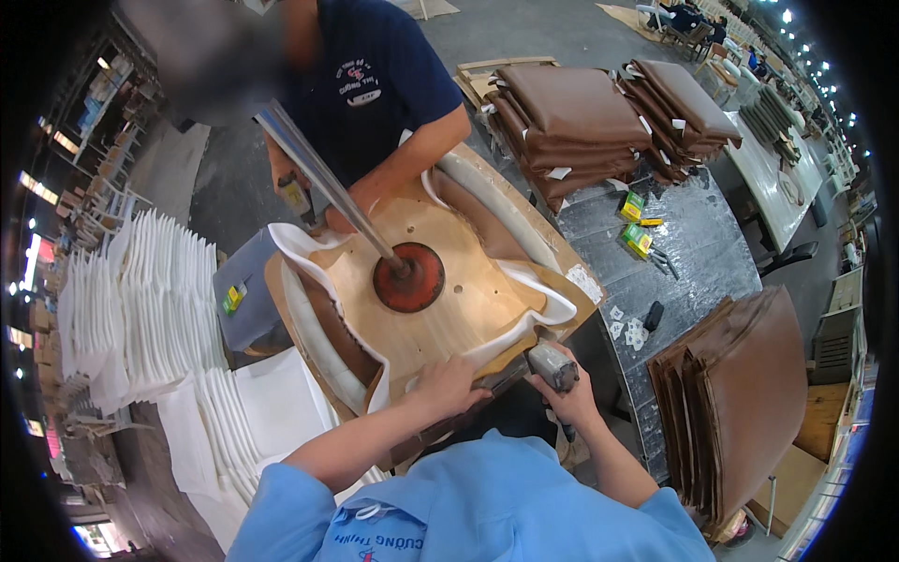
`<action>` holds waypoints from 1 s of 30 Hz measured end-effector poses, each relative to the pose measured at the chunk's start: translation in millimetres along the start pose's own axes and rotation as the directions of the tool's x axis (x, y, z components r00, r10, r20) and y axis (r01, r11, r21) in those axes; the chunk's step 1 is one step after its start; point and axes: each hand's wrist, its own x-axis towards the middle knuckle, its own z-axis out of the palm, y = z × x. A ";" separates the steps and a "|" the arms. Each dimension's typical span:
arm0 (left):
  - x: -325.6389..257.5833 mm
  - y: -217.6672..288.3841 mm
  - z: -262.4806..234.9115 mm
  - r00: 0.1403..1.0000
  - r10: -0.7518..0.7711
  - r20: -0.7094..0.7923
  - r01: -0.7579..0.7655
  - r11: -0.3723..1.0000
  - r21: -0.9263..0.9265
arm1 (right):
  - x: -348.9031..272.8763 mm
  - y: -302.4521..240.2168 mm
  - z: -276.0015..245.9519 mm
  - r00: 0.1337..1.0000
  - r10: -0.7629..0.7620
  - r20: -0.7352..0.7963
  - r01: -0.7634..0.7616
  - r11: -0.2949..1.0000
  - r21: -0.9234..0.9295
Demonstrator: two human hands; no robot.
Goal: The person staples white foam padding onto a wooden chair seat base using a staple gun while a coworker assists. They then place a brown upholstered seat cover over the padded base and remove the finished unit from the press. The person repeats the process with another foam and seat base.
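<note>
A plywood seat board [449, 323] lies in a curved wooden frame, with white padding [557, 304] and a brown cover [351, 347] standing up around its edges. A metal rod [328, 178] with a round red plate [420, 286] presses on the board's middle. My left hand [445, 386] is closed over the near edge of the cover and padding. My right hand [573, 403] grips a worn grey staple gun [554, 367], its nose at the board's near right corner. Opposite, a co-worker's hand holds another staple gun [296, 197]; their other arm reaches to the far edge.
Stacked brown cushions [562, 103] lie on the dark table [693, 244] at the far right, near yellow-green staple boxes [637, 240]. A pile of brown covers [749, 393] stands at right. White padding sheets [140, 309] are stacked at left. A grey-blue stand [245, 281] holds another small box.
</note>
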 end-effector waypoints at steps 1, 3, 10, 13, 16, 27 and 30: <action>-11.3 -13.4 -0.3 0.999 -0.028 0.024 0.026 0.998 0.058 | 1.6 -3.8 0.7 1.000 0.010 0.017 -0.010 1.000 0.011; -13.9 -34.8 -5.4 0.991 -0.059 0.124 0.058 0.998 0.017 | 2.3 -6.9 2.8 0.997 0.040 0.059 -0.042 0.998 0.042; -24.3 -35.6 -10.5 0.987 0.035 0.154 -0.025 0.998 -0.066 | 5.6 8.4 -0.5 0.998 -0.017 0.056 0.019 0.999 -0.034; -6.4 -17.6 -14.3 0.998 0.061 0.019 -0.059 0.994 -0.093 | 7.5 4.8 -4.4 0.992 -0.110 0.065 0.115 0.990 -0.085; 39.9 13.8 -16.7 0.993 0.103 -0.065 -0.106 0.993 -0.045 | 11.5 5.0 -8.9 0.992 -0.105 0.074 0.111 0.989 -0.095; 94.1 3.0 23.5 0.996 0.031 -0.080 -0.045 0.983 -0.179 | 25.2 1.0 -18.2 0.990 0.021 0.139 -0.009 0.996 -0.084; 94.8 0.0 28.0 0.993 -0.030 -0.117 0.000 0.968 -0.253 | 28.1 -1.6 -24.9 0.986 -0.019 0.167 0.044 0.988 -0.148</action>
